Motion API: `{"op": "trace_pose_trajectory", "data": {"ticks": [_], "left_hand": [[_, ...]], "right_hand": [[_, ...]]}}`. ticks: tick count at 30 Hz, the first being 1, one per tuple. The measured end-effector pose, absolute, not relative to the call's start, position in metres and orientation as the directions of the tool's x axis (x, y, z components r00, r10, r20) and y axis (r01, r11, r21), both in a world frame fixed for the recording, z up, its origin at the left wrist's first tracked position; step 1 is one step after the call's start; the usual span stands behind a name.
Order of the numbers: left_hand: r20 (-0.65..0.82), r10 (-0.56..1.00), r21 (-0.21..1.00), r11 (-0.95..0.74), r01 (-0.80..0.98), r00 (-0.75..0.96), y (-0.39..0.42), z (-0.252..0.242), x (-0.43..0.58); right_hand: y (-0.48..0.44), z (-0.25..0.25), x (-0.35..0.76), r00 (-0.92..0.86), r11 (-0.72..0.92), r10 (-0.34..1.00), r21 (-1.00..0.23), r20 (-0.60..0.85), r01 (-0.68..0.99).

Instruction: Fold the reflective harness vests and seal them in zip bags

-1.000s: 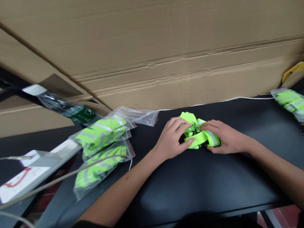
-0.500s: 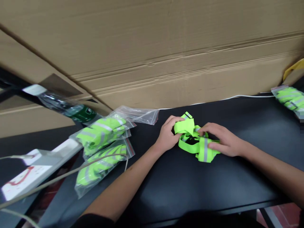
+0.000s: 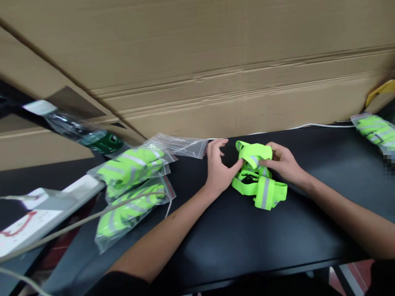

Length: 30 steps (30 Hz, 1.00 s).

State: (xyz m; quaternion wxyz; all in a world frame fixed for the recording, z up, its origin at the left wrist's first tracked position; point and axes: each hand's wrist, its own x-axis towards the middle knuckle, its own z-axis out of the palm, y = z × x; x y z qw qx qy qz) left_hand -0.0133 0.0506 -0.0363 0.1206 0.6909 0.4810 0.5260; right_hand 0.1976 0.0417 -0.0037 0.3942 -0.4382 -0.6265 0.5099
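Note:
A bundle of neon yellow-green reflective straps with grey bands lies on the black table, partly looped and rolled. My right hand pinches the upper fold of the straps from the right, thumb in front and fingers behind it. On the other side, my left hand is open, its fingers raised and spread. Only its thumb tip touches the left edge of the upper fold. The lower strap loops rest on the table in front of both hands.
Clear zip bags with similar straps lie at the left, beside an empty-looking plastic bag. Another bagged strap bundle is far right. A bottle, white power strip and cable stand left. Cardboard lines the back.
My left hand has let go of the upper fold and spread its fingers. My right hand has moved up from the lower roll to pinch the upper fold, which has shifted right.

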Motion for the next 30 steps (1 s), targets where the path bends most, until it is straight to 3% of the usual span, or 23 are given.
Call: {"op": "trace_pose_trajectory", "data": {"ticks": [4, 7, 10, 12, 17, 19, 22, 25, 28, 30], "left_hand": [[0.373, 0.901, 0.828, -0.431, 0.358, 0.221, 0.051, -0.040, -0.019], [0.361, 0.836, 0.831, -0.490, 0.264, 0.414, 0.044, -0.036, -0.022], [0.489, 0.644, 0.638, -0.724, 0.263, 0.588, 0.032, -0.025, -0.019], [0.490, 0.515, 0.461, -0.838, 0.293, 0.703, 0.024, -0.017, -0.014], [0.387, 0.391, 0.124, -0.920, 0.373, 0.835, 0.009, -0.009, -0.003], [0.356, 0.373, 0.048, -0.923, 0.382, 0.857, 0.005, -0.007, -0.005], [0.254, 0.406, 0.092, -0.914, 0.396, 0.878, -0.002, -0.002, -0.008], [0.168, 0.454, 0.215, -0.883, 0.417, 0.875, -0.006, 0.005, -0.010], [0.108, 0.518, 0.298, -0.831, 0.470, 0.848, -0.006, 0.011, -0.009], [0.051, 0.577, 0.347, -0.776, 0.527, 0.815, -0.006, 0.013, -0.009]], "right_hand": [[0.053, -0.017, 0.205, -0.083, -0.122, 0.991, -0.972, -0.107, -0.202], [0.060, -0.026, 0.212, 0.008, -0.140, 0.989, -0.965, -0.145, -0.224], [0.064, -0.033, 0.219, 0.099, -0.038, 0.994, -0.999, -0.041, -0.031], [0.065, -0.036, 0.223, 0.115, 0.048, 0.992, -0.992, 0.061, 0.113], [0.069, -0.036, 0.232, 0.075, 0.182, 0.976, -0.953, 0.206, 0.240], [0.075, -0.038, 0.237, 0.106, 0.222, 0.961, -0.942, 0.254, 0.250], [0.083, -0.038, 0.250, 0.116, 0.241, 0.952, -0.927, 0.283, 0.287], [0.075, -0.016, 0.264, 0.033, 0.299, 0.934, -0.830, 0.356, 0.470], [0.046, 0.024, 0.268, -0.194, 0.485, 0.851, -0.588, 0.488, 0.647], [0.020, 0.046, 0.262, -0.344, 0.505, 0.861, -0.551, 0.374, 0.664]]}}
